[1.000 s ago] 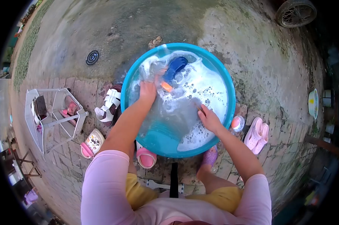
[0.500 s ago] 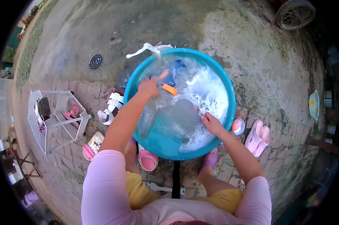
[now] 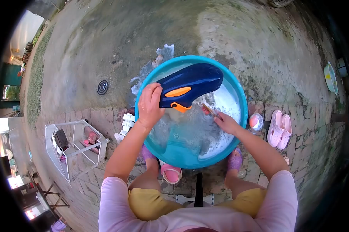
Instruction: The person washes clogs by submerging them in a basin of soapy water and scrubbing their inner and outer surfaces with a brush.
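Observation:
A navy blue clog (image 3: 201,79) with orange trim is lifted above the soapy water, lying sideways with its toe to the right. My left hand (image 3: 149,105) grips its heel end. My right hand (image 3: 225,121) is closed on a thin brownish stick-like thing, perhaps a brush handle, over the suds at the right side of the basin. The round teal basin (image 3: 243,101) holds cloudy water with white foam.
Left of the basin are white sandals (image 3: 128,123) and a white rack (image 3: 76,152) with shoes. A pink clog (image 3: 171,174) touches the near side. To the right are a clear cup (image 3: 256,122) and pale pink clogs (image 3: 275,129).
The blue clog has come up out of the water in my left hand. Foam has splashed onto the ground beyond the basin. The whole view has shifted.

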A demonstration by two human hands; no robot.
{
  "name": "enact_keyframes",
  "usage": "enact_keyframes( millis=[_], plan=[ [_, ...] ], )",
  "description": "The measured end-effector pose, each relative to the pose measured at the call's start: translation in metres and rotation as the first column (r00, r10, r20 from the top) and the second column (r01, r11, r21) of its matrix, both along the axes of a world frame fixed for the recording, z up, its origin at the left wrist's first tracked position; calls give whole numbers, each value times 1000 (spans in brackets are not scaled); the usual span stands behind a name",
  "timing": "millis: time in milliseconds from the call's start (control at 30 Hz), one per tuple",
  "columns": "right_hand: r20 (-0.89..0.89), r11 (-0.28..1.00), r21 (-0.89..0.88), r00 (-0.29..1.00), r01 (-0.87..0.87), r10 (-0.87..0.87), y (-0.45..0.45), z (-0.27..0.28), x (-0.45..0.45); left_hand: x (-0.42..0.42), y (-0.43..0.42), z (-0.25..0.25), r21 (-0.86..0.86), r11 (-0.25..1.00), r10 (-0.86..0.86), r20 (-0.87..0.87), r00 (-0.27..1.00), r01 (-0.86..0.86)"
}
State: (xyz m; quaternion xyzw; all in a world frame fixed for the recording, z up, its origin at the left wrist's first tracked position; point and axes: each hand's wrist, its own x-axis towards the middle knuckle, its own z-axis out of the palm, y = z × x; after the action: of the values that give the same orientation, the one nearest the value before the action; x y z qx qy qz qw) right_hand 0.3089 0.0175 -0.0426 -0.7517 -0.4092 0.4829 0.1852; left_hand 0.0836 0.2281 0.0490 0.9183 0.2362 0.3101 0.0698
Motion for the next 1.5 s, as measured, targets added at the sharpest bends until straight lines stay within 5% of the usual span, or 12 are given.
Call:
enact_keyframes(
  millis=[233,367,433,500,800,933,967,1033,1100,1167,1267,1500],
  plan=[
    [42,1000,-22,999,21,-20,-6,-16,3,4,5,27,58,998,20,250,968,-35],
    [164,999,-52,986,-13,22,-6,-11,6,2,-7,18,-138,987,114,244,963,-82],
    [166,997,-74,985,-36,48,-6,-11,5,-3,-14,0,-679,717,312,108,944,-159],
    [178,997,-79,984,8,6,-5,-15,2,-12,-10,-37,-838,514,357,12,934,-185],
    [179,992,-126,983,-23,46,7,-15,-11,-51,-19,-126,-895,-348,274,-382,883,-279],
    [294,997,-73,955,-21,42,9,-25,-18,-45,7,-154,-720,-134,144,-693,706,-680],
    [235,991,-121,969,-51,78,13,-17,-19,-48,18,-182,-666,284,2,-719,695,-690],
    [176,981,-172,978,-86,117,15,-13,-20,-36,26,-178,-539,650,-115,-766,632,-535],
    [137,984,-148,983,-101,122,14,-15,-23,-13,21,-145,-418,505,198,-796,572,-756],
    [122,986,-131,985,-106,122,9,-18,-25,-1,9,-121,-360,513,213,-826,522,-779],
    [101,990,-101,989,-102,113,14,-9,-24,-25,-5,-149,-280,769,327,-600,730,-575],
    [126,987,-136,987,-84,102,4,-18,-14,-3,14,-144,-118,856,296,-685,665,-503]
  ],
)
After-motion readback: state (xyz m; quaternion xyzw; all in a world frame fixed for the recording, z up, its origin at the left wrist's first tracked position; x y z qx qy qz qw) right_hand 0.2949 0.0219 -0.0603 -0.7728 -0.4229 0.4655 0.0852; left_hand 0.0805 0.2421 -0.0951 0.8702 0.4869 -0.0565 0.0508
